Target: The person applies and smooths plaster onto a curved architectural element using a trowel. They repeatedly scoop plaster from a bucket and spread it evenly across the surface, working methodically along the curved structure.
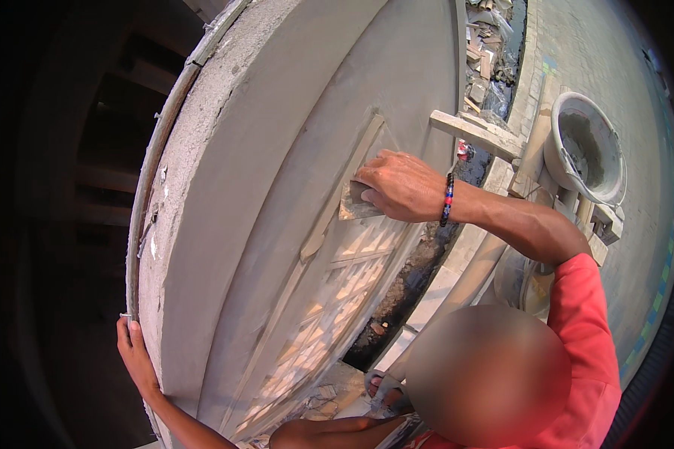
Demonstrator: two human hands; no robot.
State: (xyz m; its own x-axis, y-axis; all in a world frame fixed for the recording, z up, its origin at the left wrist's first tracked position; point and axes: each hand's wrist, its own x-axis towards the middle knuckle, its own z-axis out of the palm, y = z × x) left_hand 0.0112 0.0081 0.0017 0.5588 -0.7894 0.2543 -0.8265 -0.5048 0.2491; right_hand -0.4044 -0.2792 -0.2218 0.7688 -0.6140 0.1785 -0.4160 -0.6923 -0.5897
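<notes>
Perhaps for balance, my half-open left fingers (124, 334) touched the rough grey wall edge (178, 161); right fingers (368, 176) clenched a flat grey trowel (352, 207).

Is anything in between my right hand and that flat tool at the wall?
Nothing visible: your right hand holds the flat tool at the grey wall. The bucket stands off to the right, out of the way.
</notes>
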